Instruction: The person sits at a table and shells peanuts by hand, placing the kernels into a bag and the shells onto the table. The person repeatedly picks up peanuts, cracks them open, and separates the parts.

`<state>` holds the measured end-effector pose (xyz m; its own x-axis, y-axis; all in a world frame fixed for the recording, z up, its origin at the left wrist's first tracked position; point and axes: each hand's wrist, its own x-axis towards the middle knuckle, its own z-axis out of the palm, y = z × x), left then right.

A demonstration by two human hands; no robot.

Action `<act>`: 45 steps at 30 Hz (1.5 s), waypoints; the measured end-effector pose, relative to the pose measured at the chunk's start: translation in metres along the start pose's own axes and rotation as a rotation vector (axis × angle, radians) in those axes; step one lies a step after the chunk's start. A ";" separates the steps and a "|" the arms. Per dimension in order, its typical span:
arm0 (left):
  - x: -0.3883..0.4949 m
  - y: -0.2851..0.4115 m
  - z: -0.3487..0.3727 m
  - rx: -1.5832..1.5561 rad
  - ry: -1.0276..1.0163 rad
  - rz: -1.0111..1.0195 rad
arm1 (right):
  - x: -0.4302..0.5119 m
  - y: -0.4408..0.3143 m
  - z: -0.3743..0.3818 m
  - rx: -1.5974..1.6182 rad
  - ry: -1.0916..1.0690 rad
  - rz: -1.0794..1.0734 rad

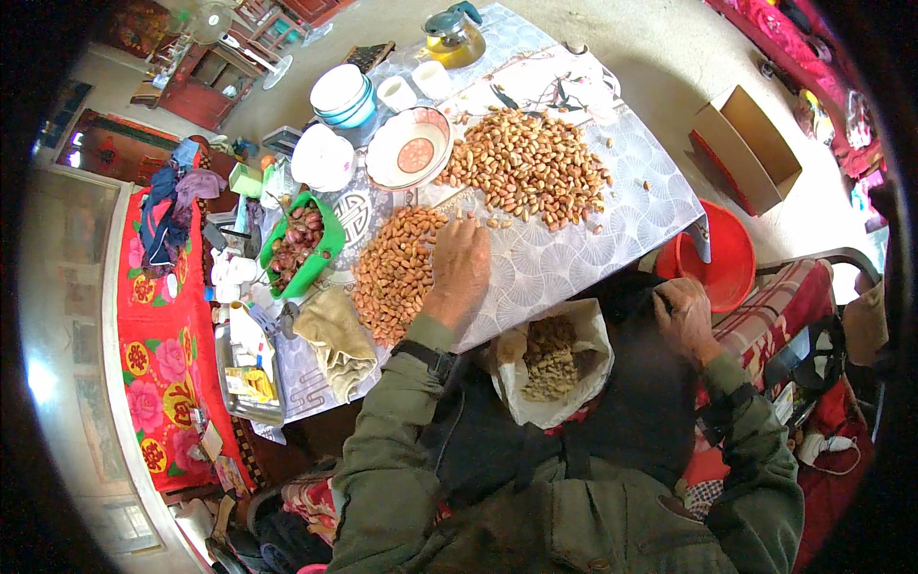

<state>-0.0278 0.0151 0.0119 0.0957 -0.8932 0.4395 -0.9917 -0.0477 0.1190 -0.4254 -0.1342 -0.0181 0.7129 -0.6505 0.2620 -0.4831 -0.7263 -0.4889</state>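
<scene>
My left hand (459, 269) rests on the patterned tablecloth with its fingers curled down, beside a pile of reddish-brown nuts or kernels (391, 276). Its fingertips face away from me, so anything between them is hidden. Beyond it spreads a larger heap of paler nuts (531, 165), some loose at its edge. My right hand (685, 316) is off the table, bent above my dark-clothed leg and close to a red plastic bucket (731, 251). Its fingers are curled, and I cannot make out what they hold. In my lap, an open white bag (592, 359) contains brownish fragments (551, 359).
A green container of grapes (297, 247), a folded cloth (333, 337) and a metal tray (247, 402) lie leftward. Further back are a decorated bowl (412, 147), stacked bowls (344, 97), cups (396, 93) and a glass teapot (455, 43). A cardboard box (749, 147) stands on the floor.
</scene>
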 end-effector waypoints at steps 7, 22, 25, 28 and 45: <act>0.013 -0.012 -0.008 -0.163 0.001 -0.136 | 0.000 0.001 0.002 0.001 -0.009 0.001; 0.014 -0.018 -0.007 -0.262 -0.131 -0.017 | 0.001 -0.001 0.000 0.015 -0.031 0.025; 0.031 -0.005 0.002 -0.219 -0.016 0.128 | 0.003 -0.002 0.000 0.007 -0.027 0.018; 0.037 0.003 0.004 -0.177 -0.106 0.142 | 0.002 -0.002 -0.003 0.013 -0.027 0.020; 0.000 -0.018 -0.027 -0.265 -0.060 -0.084 | 0.002 -0.003 0.001 0.002 -0.025 0.033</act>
<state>-0.0080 0.0278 0.0340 0.1640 -0.9161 0.3659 -0.9228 -0.0114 0.3851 -0.4222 -0.1330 -0.0175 0.7087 -0.6687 0.2248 -0.5058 -0.7038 -0.4989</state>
